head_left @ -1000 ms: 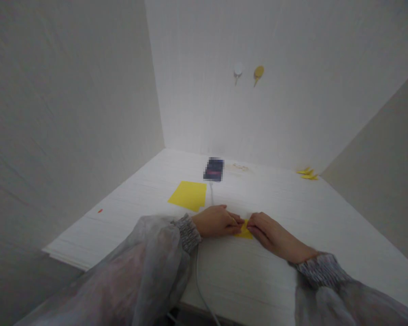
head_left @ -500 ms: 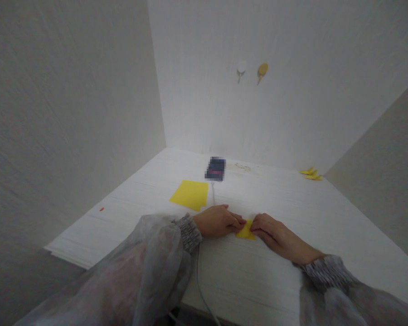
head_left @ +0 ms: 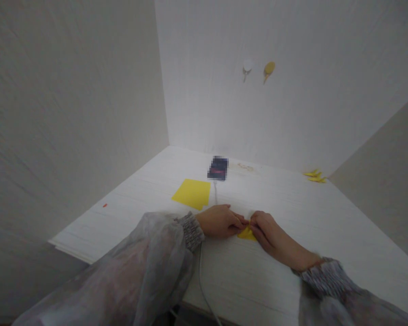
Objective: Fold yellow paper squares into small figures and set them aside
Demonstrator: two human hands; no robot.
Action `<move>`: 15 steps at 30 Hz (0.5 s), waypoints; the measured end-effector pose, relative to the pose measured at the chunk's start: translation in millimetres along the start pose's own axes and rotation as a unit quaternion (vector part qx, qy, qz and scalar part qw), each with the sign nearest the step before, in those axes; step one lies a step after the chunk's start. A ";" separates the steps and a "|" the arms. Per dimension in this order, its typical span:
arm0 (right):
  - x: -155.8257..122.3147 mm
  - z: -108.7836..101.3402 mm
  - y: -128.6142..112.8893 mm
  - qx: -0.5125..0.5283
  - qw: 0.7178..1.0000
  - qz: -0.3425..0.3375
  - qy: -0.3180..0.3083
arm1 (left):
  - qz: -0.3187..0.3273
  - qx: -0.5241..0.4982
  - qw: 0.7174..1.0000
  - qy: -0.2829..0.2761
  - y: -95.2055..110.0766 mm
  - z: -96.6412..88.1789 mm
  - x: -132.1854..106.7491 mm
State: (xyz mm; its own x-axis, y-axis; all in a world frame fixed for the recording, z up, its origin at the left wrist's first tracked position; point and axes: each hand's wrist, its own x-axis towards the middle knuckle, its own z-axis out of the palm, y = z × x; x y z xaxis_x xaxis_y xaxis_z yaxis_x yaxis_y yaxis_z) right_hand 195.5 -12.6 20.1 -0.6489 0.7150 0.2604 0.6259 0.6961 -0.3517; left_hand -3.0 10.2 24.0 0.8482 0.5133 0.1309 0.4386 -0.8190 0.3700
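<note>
A small folded yellow paper (head_left: pixel 246 233) lies on the white table (head_left: pixel 292 213) near its front edge. My left hand (head_left: pixel 221 221) and my right hand (head_left: pixel 267 229) meet over it, fingertips pressed together on the paper's top edge. Both hands are closed in a pinch on the paper, which they mostly cover. Sheer grey sleeves with gathered cuffs cover both of my arms.
A stack of flat yellow paper (head_left: pixel 192 193) lies left of the hands. Behind it sits a dark phone (head_left: pixel 218 168) with a white cable (head_left: pixel 204 290) running off the front edge. Folded yellow pieces (head_left: pixel 315 176) rest at the far right corner. Two hooks (head_left: pixel 258 69) hang on the wall.
My right hand has slid left over the yellow paper, covering more of it, and the fingertips of both hands now touch. The view has shifted slightly.
</note>
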 end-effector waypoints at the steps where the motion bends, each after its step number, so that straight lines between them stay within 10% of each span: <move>1: 0.4 1.0 0.3 -0.003 1.000 0.001 0.003 | 0.001 0.002 1.000 -0.001 0.1 -0.3 -0.1; 15: 5.9 12.8 4.9 -0.056 0.996 0.033 0.055 | 0.005 0.015 1.000 -0.003 1.0 -1.2 0.2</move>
State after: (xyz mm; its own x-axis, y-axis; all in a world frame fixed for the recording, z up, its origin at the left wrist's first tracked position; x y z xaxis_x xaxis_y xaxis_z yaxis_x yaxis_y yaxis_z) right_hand 189.2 -5.8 8.3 -0.5569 0.7581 0.3394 0.7140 0.6457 -0.2706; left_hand -2.8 9.8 25.5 0.8543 0.5036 0.1284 0.4389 -0.8314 0.3408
